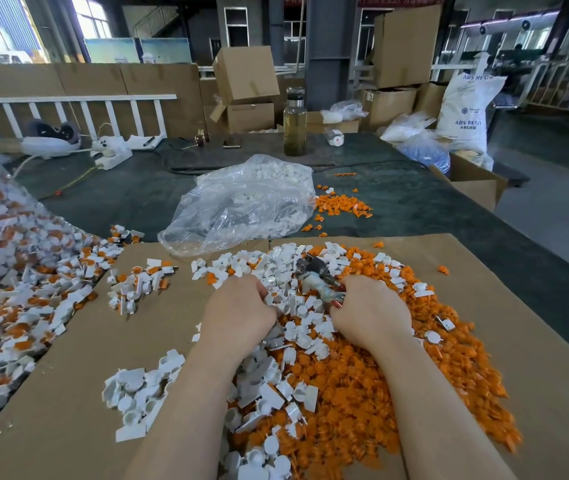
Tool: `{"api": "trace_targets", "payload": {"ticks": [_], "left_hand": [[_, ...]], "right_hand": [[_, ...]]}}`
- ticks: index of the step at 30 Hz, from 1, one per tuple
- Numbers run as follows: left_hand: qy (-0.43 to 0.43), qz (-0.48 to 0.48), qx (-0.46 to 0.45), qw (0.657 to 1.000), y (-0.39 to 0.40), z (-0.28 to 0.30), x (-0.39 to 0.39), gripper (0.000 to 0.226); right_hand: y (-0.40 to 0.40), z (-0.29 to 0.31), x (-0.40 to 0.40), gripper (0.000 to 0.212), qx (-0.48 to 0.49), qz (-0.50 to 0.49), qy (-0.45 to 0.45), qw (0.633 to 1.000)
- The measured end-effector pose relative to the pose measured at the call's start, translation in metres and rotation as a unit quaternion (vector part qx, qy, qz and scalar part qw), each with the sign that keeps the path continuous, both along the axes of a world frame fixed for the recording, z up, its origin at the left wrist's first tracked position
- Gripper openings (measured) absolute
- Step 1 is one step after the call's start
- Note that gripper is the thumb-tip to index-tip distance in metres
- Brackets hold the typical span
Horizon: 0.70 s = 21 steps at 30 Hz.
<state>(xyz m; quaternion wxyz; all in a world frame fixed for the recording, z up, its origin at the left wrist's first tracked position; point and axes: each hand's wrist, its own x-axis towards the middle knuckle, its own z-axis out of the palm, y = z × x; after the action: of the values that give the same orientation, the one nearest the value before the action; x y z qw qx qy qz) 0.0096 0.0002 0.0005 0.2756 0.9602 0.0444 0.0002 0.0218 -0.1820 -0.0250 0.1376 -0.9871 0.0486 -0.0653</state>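
On the cardboard sheet [68, 358] over the table [414, 202], your loose heap of orange caps [362, 393] and blocky white pieces [298, 329], all hard plastic, could spill if you dig hard. Your left hand [238, 313] curls round white pieces mid-heap; your right hand [369, 313] grips a worn metal tool [314, 273], its tip close enough to nick fingers.

I saw the white pieces [297, 327], small moulded plastic caps with flat tabs, heaped loosely along the left and far side of the mound on the cardboard sheet [68, 393]. The orange pieces [362, 393] made up its right and near bulk, the two colours mixed where they met. A tool [314, 271] with a dark metal head lay tilted on the far crest, its wrapped handle running into the right hand [369, 313].
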Motion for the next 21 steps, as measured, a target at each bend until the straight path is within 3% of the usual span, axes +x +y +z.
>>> {"api": "trace_targets", "payload": {"ticks": [4, 10, 16, 21], "left_hand": [[-0.036, 0.007, -0.027, 0.999, 0.000, 0.000, -0.003, 0.016], [-0.111, 0.027, -0.108, 0.988, -0.003, 0.007, -0.005, 0.016], [-0.141, 0.021, -0.253, 0.957, -0.009, 0.011, -0.008, 0.013], [-0.103, 0.024, -0.396, 0.912, -0.011, 0.016, -0.007, 0.006]], "right_hand": [[0.000, 0.003, -0.003, 0.016, 0.022, -0.002, -0.041, 0.999], [0.001, 0.007, 0.001, 0.014, 0.170, 0.006, -0.077, 0.982], [0.002, 0.016, -0.003, 0.009, 0.321, 0.034, -0.109, 0.940], [0.003, 0.020, -0.007, 0.012, 0.367, 0.046, -0.133, 0.920]]}}
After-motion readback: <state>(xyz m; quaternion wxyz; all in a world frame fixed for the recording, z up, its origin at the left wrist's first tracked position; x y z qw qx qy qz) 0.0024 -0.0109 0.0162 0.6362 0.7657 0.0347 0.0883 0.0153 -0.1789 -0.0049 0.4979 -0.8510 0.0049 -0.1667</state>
